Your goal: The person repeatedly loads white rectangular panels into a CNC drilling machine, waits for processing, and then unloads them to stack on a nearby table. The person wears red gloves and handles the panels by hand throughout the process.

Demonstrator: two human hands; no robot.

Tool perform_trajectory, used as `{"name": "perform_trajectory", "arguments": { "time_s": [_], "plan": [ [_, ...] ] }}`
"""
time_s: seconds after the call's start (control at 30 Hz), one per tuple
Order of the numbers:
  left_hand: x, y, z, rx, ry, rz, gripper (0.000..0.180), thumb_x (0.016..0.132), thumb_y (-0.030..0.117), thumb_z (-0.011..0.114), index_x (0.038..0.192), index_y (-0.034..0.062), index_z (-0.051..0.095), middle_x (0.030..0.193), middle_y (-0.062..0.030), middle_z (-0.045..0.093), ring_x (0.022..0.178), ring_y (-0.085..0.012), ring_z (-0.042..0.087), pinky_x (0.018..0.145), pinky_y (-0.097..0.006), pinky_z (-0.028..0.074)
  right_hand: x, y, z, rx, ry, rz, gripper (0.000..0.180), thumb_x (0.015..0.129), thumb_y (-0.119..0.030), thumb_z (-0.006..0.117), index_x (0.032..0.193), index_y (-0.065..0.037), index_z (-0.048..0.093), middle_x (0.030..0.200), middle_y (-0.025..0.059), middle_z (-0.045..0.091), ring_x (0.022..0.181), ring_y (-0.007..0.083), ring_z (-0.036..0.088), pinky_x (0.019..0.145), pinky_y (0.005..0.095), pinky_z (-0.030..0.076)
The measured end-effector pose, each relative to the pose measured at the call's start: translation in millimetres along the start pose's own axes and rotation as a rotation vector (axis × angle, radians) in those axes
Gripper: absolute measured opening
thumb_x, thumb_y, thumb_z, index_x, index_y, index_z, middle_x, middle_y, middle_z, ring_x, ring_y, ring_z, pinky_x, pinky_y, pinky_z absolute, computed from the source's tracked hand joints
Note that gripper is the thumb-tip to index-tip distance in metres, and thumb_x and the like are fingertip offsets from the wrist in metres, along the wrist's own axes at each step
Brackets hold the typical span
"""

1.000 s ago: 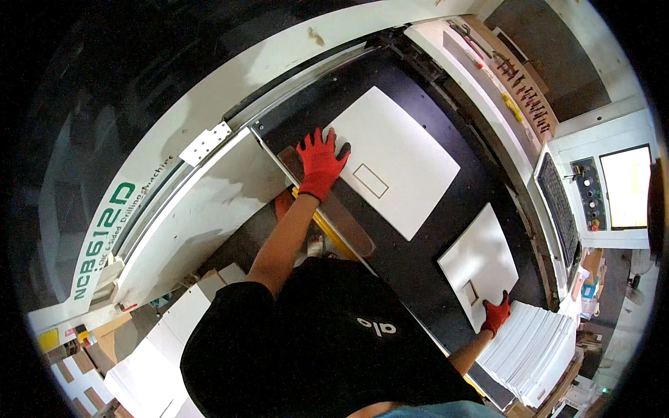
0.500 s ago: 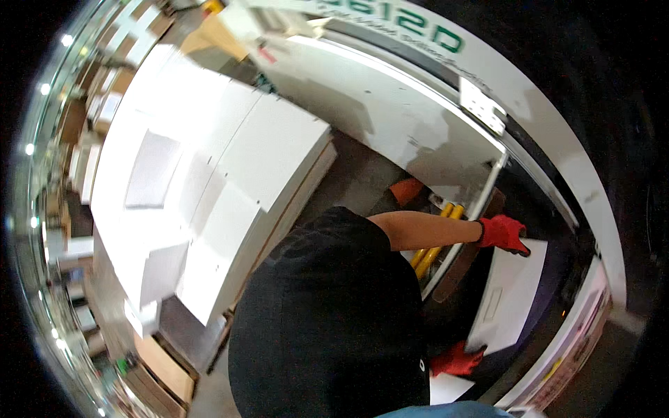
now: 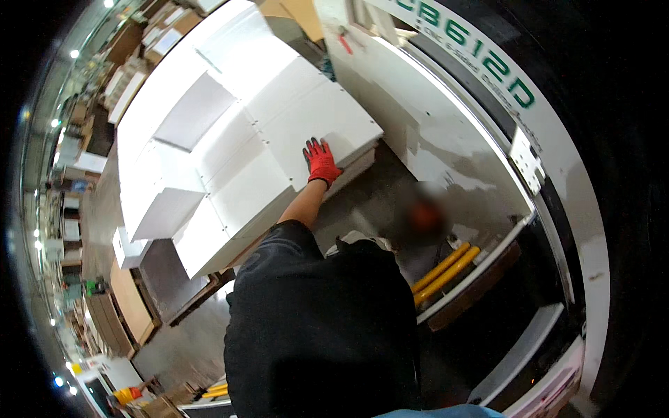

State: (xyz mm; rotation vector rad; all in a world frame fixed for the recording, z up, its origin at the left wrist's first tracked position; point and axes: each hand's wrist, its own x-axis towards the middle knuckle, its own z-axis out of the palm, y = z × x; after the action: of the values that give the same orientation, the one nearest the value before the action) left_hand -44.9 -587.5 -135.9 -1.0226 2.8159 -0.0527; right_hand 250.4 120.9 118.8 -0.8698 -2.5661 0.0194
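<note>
My left hand point(image 3: 321, 164), in a red work glove with dark fingertips, reaches out to the left. It lies on the near edge of a wide stack of white panels point(image 3: 306, 115), fingers spread, holding nothing. Small dark holes dot the edges of these panels. My right hand is out of sight; my black-sleeved body fills the lower middle. To the right, inside the dark bay of a white machine point(image 3: 592, 272), a pale panel point(image 3: 523, 355) is seen at a slant. Whether anything touches that panel is hidden.
Two yellow tubes point(image 3: 446, 270) lie by the machine's low rail. A blurred orange thing point(image 3: 424, 216) is beyond them. Another white panel point(image 3: 198, 111) rests on the stack. Wooden boards point(image 3: 132, 299) and a grey platform point(image 3: 167, 279) stand at the left. Boxes line the background.
Both gloved hands were on a white panel in the machine at the right. My left hand has let go and swung left onto the stack; my right hand has left the view.
</note>
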Motion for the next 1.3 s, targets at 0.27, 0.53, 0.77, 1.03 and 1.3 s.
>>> {"name": "perform_trajectory", "arguments": {
  "time_s": [0.27, 0.53, 0.77, 1.03, 1.3],
  "plan": [
    [-8.0, -36.7, 71.3, 0.311, 0.14, -0.021, 0.078, 0.089, 0.034, 0.071, 0.152, -0.0033, 0.044, 0.155, -0.0311, 0.046, 0.134, -0.0502, 0.053, 0.105, -0.054, 0.049, 78.7, -61.2, -5.9, 0.259, -0.046, -0.053, 0.057, 0.087, -0.038, 0.085, 0.127, -0.001, 0.069, 0.123, 0.0185, 0.071, 0.107, 0.034, 0.07, 0.095, 0.0439, 0.055],
    [-31.1, 4.6, -174.8, -0.352, 0.228, 0.245, 0.039, 0.095, 0.025, 0.062, 0.128, 0.0039, 0.064, 0.102, -0.0231, 0.072, 0.088, -0.0316, 0.073, 0.078, -0.047, 0.057, 87.2, -6.0, -34.6, 0.269, 0.092, 0.195, 0.056, 0.089, -0.035, 0.085, 0.122, 0.007, 0.07, 0.118, 0.023, 0.073, 0.103, 0.0345, 0.072, 0.092, 0.042, 0.058],
    [-100.7, 15.4, -272.2, -1.377, -0.277, 0.068, 0.04, 0.098, 0.024, 0.069, 0.128, -0.0027, 0.068, 0.099, 0.0002, 0.073, 0.086, -0.0133, 0.066, 0.077, -0.032, 0.054, 107.7, -69.1, -59.6, -0.337, 0.159, 0.288, 0.054, 0.088, -0.055, 0.078, 0.12, -0.011, 0.078, 0.111, 0.0157, 0.078, 0.093, 0.0374, 0.075, 0.08, 0.0489, 0.058],
    [-163.4, 209.8, -232.6, -1.486, -0.619, 0.863, 0.071, 0.098, 0.013, 0.072, 0.161, 0.0084, 0.04, 0.151, -0.0078, 0.057, 0.119, -0.0127, 0.058, 0.096, -0.028, 0.052, 103.6, -95.6, -45.4, -0.372, 0.088, 0.265, 0.055, 0.09, -0.055, 0.074, 0.12, -0.01, 0.077, 0.102, 0.0207, 0.077, 0.09, 0.0398, 0.075, 0.078, 0.0472, 0.058],
    [-326.0, 377.8, -159.7, -1.569, -1.215, 0.563, 0.067, 0.101, 0.014, 0.067, 0.161, 0.0215, 0.039, 0.087, 0.0001, 0.063, 0.059, -0.0084, 0.051, 0.049, -0.027, 0.044, 29.5, -158.1, 10.2, -0.154, 0.054, -0.02, 0.044, 0.089, -0.043, 0.076, 0.122, -0.012, 0.073, 0.114, 0.0131, 0.071, 0.091, 0.0339, 0.071, 0.073, 0.0443, 0.058]
  ]
}}
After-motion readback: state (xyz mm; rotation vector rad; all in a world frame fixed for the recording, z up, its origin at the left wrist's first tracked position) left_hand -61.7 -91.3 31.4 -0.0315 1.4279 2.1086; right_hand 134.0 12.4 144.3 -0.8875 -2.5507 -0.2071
